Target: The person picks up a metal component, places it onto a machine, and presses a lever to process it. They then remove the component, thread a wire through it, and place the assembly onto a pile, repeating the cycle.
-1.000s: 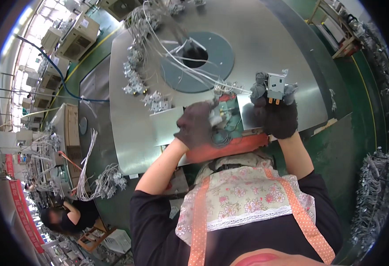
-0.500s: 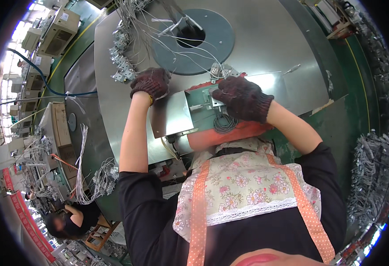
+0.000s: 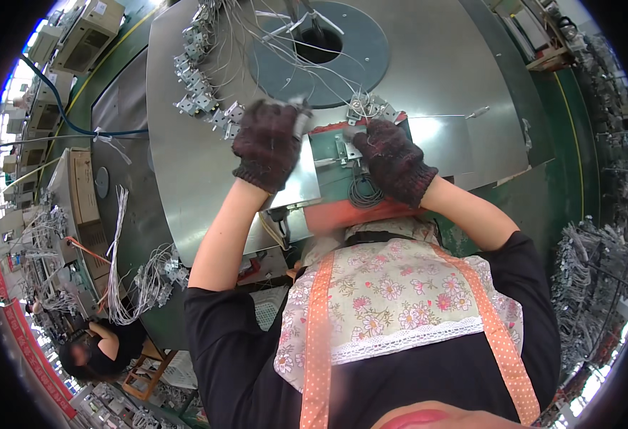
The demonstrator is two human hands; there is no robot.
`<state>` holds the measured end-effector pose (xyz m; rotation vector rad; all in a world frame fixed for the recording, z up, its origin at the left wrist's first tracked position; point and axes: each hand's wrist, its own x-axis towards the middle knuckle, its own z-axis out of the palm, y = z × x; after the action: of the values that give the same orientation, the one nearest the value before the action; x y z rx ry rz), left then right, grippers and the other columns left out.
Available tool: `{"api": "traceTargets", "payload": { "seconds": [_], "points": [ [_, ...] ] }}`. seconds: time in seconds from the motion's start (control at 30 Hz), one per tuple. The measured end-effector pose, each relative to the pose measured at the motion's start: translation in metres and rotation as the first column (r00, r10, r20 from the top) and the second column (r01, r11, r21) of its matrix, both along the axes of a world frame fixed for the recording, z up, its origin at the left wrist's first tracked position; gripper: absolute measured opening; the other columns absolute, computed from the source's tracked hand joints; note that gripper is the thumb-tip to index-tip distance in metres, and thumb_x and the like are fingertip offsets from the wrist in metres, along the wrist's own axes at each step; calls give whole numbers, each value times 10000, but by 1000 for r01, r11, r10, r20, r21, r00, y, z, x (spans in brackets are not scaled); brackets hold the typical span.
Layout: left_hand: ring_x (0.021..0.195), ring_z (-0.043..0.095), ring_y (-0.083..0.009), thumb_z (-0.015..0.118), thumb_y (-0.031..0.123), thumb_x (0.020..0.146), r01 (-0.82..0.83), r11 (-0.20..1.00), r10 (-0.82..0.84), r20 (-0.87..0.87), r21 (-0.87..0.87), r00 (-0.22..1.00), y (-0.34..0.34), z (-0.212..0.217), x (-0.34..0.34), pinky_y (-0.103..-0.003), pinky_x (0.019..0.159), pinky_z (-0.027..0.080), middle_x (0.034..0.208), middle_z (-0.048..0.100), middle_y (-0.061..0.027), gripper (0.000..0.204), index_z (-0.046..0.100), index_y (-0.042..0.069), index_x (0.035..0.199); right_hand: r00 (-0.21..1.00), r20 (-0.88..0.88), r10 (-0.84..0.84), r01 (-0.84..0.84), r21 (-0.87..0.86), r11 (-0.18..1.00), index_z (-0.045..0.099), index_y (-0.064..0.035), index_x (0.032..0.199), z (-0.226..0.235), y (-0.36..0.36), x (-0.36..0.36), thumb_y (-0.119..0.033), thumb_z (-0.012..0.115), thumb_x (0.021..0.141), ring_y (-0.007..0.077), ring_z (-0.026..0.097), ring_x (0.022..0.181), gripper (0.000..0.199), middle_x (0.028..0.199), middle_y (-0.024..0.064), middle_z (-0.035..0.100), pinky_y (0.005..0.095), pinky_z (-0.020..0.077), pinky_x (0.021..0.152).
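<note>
My left hand [image 3: 267, 146], in a dark knitted glove, is raised above the shiny metal plate [image 3: 301, 182]. Its fingers are closed on a small metal part [image 3: 302, 118], blurred by motion. In a matching glove, my right hand [image 3: 394, 163] pinches a small metal bracket [image 3: 345, 150] that sits on the green work surface [image 3: 326, 151]; the fingertips partly hide it. A coil of thin grey cable [image 3: 364, 191] lies just below that bracket. Beyond my right fingers stand several metal brackets with wires [image 3: 369, 107].
A row of wired metal brackets [image 3: 198, 89] curves along the table's left. White wires cross a round grey disc [image 3: 371, 53] with a dark central hole. A thin tool [image 3: 477, 113] lies at right. Orange cloth [image 3: 342, 213] covers the near edge. Another person [image 3: 106, 350] sits lower left.
My left hand has moved right and nearer from beside the bracket row, now with a small metal part in it. My right hand stays at the bracket, its fingers slightly shifted.
</note>
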<state>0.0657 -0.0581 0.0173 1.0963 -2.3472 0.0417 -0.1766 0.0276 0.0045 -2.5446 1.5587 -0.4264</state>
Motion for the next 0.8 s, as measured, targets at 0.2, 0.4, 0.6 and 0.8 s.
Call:
{"api": "traceTargets", "payload": {
  "seconds": [0.2, 0.4, 0.6, 0.8],
  "points": [
    [927, 689, -314, 751, 310, 805, 228, 941, -277, 186, 250, 943, 31, -1, -38, -466, 1088, 442, 900, 709, -122, 351, 717, 114, 1095, 982, 189, -27, -1, 145, 989, 323, 16, 1545, 3, 5, 10, -226, 746, 731, 472, 533, 1216, 948, 1277, 310, 558, 540, 427, 1047],
    [971, 700, -325, 641, 313, 833, 203, 941, -296, 364, 271, 883, 51, -11, -71, -471, 1065, 451, 1019, 721, -166, 399, 682, 71, 1148, 954, 296, 51, -72, 62, 995, 434, -17, 1477, 12, 3, -13, -150, 756, 757, 435, 549, 1208, 800, 1299, 259, 560, 502, 454, 1054],
    [1126, 653, -380, 642, 362, 855, 65, 945, -158, 274, 321, 949, 62, -27, -63, -506, 1066, 444, 1170, 695, -215, 441, 641, 39, 1156, 976, 210, 65, -79, 58, 995, 549, -18, 1286, 38, -42, -44, -266, 692, 822, 420, 606, 1180, 545, 1198, 226, 615, 471, 494, 1011],
    [1180, 599, -405, 614, 211, 893, 69, 979, -106, 189, 191, 976, 68, -27, -66, -496, 995, 490, 1168, 691, -192, 246, 706, 46, 1049, 988, 66, -140, 63, 652, 755, 491, 37, 1336, 43, -98, -59, -273, 711, 780, 404, 683, 1050, 674, 1152, 298, 676, 455, 542, 906]
  ]
}}
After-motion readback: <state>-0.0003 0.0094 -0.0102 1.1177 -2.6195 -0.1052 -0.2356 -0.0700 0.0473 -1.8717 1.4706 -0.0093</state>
